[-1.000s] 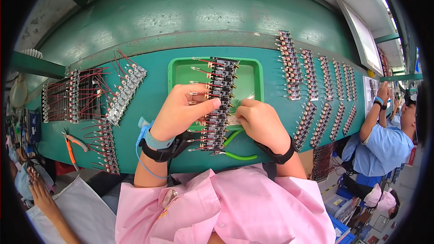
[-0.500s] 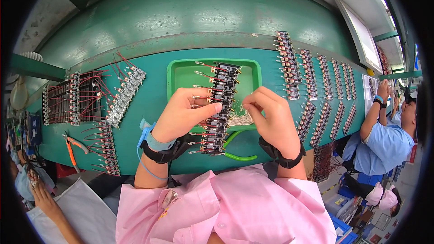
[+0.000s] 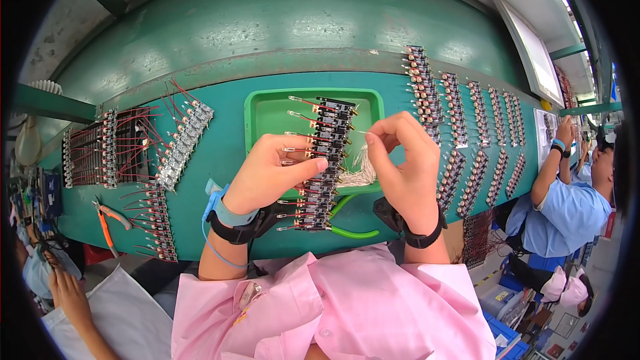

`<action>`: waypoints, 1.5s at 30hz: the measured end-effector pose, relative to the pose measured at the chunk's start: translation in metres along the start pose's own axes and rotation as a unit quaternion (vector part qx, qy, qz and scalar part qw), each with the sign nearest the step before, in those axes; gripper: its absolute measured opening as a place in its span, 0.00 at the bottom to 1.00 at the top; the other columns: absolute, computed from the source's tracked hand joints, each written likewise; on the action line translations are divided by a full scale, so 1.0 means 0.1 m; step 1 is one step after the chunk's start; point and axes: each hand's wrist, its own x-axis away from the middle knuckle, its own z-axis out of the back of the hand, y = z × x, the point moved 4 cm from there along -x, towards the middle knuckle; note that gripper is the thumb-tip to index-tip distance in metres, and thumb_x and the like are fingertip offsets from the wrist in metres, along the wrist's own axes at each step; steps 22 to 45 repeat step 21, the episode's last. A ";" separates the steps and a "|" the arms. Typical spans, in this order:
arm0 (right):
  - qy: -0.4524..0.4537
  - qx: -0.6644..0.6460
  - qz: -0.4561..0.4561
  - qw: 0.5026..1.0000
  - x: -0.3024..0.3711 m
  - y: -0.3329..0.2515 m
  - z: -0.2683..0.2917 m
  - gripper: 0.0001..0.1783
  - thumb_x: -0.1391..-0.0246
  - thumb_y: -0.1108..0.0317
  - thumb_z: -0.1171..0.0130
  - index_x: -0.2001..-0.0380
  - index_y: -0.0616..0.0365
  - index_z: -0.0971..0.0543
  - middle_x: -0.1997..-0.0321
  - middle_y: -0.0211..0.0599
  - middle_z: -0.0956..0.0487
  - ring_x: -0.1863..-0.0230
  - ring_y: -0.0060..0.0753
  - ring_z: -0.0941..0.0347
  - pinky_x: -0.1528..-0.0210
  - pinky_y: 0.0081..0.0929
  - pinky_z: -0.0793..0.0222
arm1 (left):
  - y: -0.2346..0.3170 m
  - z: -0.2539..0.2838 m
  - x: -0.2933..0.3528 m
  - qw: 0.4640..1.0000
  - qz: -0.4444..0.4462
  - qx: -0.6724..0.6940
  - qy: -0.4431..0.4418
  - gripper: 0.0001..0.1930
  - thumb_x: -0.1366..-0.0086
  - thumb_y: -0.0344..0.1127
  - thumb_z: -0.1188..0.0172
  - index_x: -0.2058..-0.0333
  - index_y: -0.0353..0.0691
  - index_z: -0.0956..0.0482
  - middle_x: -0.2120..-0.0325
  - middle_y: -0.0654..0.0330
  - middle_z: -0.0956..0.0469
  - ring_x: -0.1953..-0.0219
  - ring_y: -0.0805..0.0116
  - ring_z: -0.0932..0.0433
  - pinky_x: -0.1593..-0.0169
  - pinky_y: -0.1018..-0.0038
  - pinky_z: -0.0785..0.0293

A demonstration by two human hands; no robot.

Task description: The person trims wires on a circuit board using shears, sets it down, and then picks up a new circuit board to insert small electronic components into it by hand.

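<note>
My left hand (image 3: 277, 168) is closed round a long strip of black circuit boards (image 3: 330, 123), thumb on top, at its middle. Small clear-tipped parts on red wires stick out from the strip's left side, brass-coloured bits from its right. To the right of the strip, my right hand (image 3: 410, 170) pinches a thin whitish wire (image 3: 363, 133) between thumb and forefinger, its end pointing at the strip's right edge. Below both hands lies a green tray (image 3: 249, 117), partly covered by the strip. In it is a heap of thin white wires (image 3: 359, 175).
Green-handled pliers (image 3: 357, 233) lie in front of the tray, partly under the strip. Orange-handled cutters (image 3: 105, 227) rest at left, near several wired board strips (image 3: 185, 137). More strips (image 3: 427, 93) stand in rows at right. A person in blue (image 3: 570, 217) works farther right.
My right hand has risen slightly and moved right, and the thin wire in its pinch now shows clearly. The left hand and strip have barely moved.
</note>
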 end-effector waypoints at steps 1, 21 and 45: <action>0.000 0.000 0.000 1.000 0.00 0.00 -0.01 0.05 0.62 0.83 0.45 0.79 0.64 0.29 0.81 0.33 0.31 0.82 0.22 0.35 0.79 0.17 0.40 | 0.00 0.00 0.00 1.000 -0.001 -0.001 0.001 0.09 0.47 0.28 0.42 0.67 0.33 0.24 0.76 0.65 0.25 0.77 0.82 0.30 0.76 0.85 0.35; -0.017 0.073 0.041 0.996 0.02 0.02 -0.07 0.07 0.65 0.80 0.43 0.80 0.61 0.31 0.81 0.36 0.34 0.83 0.33 0.36 0.82 0.26 0.41 | 0.00 -0.01 -0.03 1.000 -0.020 -0.004 -0.014 0.08 0.47 0.29 0.42 0.67 0.32 0.24 0.76 0.66 0.26 0.77 0.83 0.31 0.75 0.85 0.36; -0.017 0.073 0.041 0.996 0.02 0.02 -0.07 0.07 0.65 0.80 0.43 0.80 0.61 0.31 0.81 0.36 0.34 0.83 0.33 0.36 0.82 0.26 0.41 | 0.00 -0.01 -0.03 1.000 -0.020 -0.004 -0.014 0.08 0.47 0.29 0.42 0.67 0.32 0.24 0.76 0.66 0.26 0.77 0.83 0.31 0.75 0.85 0.36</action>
